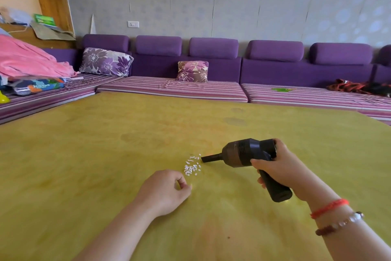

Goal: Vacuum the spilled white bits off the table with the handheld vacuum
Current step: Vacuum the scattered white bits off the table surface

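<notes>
Head view: right grip (279, 167) holds vacuum (243, 152), nozzle beside white bits (192, 165).

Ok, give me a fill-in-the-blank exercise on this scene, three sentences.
1. The vacuum is gripped by the ____ hand.
2. The nozzle points at a pile of ____ bits on the table.
3. The left hand, which holds nothing, rests on the table, ____ to the person than the bits.

Missing words: right; white; nearer
</notes>
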The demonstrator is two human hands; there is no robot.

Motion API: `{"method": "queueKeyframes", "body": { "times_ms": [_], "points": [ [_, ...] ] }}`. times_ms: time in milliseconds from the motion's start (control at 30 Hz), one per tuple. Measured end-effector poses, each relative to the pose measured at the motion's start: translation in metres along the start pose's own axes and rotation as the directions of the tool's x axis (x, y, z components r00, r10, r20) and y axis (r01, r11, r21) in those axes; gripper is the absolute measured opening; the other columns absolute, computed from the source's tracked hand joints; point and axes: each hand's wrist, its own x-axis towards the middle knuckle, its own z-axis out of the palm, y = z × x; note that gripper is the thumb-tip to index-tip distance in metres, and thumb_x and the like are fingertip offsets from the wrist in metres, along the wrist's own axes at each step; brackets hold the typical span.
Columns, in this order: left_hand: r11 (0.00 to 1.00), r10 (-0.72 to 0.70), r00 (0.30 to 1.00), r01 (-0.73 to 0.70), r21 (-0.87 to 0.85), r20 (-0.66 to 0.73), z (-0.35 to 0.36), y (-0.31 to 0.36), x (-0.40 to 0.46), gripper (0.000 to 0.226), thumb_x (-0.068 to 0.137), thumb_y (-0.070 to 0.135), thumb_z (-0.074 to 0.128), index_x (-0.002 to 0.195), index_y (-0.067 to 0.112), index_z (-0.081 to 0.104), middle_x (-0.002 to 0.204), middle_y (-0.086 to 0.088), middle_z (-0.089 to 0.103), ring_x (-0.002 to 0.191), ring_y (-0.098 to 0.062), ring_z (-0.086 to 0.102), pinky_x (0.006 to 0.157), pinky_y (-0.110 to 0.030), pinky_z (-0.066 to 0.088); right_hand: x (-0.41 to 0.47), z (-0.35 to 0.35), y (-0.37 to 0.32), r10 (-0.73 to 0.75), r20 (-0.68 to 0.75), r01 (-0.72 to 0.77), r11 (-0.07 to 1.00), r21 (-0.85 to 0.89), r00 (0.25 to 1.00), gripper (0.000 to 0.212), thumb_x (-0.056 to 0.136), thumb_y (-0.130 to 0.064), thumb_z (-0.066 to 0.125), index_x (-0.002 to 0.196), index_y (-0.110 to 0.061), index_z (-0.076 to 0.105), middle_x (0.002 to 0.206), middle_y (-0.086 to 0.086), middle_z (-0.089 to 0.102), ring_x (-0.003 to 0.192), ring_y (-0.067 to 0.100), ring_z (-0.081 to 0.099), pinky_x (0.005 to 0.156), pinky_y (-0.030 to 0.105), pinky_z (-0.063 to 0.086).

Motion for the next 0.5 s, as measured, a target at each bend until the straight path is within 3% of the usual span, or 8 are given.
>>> {"method": "queueKeyframes", "body": {
  "times_ms": [100,233,500],
  "points": [
    [1.000,-0.001,1.000,0.001,0.006,0.003,-0.0001,0.0001,0.0004,0.030,0.082,0.042,0.056,0.056,0.030,0.050,0.034,0.018,0.047,0.039,-0.006,0.038,0.042,-0.021,0.025,-0.0010,0.0001,-0.0002,-0.001,0.002,0.001,1.000,-0.004,1.000,0.040,0.082,-0.010,0.065,0.111,-0.014,0.038,0.083,0.013,0.063,0.053,0.023,0.066,0.047,0.032,0.053],
    [1.000,0.003,1.000,-0.003,0.031,0.008,-0.0012,0.0004,0.0012,0.030,0.083,0.041,0.056,0.056,0.030,0.049,0.042,0.005,0.045,0.043,-0.007,0.039,0.043,-0.022,0.025,-0.0025,0.0011,-0.0016,-0.013,0.005,0.013,1.000,-0.019,1.000,0.042,0.082,-0.011,0.065,0.112,-0.015,0.037,0.085,0.012,0.063,0.055,0.023,0.066,0.048,0.031,0.053],
    [0.999,0.003,1.000,-0.003,0.039,0.021,-0.0004,-0.0012,0.0017,0.030,0.083,0.041,0.055,0.056,0.031,0.049,0.045,0.005,0.045,0.043,-0.007,0.040,0.043,-0.022,0.026,-0.0043,0.0009,-0.0032,-0.019,0.008,0.020,0.999,-0.032,1.000,0.043,0.082,-0.011,0.065,0.113,-0.016,0.037,0.088,0.010,0.062,0.057,0.023,0.066,0.051,0.034,0.055]
  ]
}}
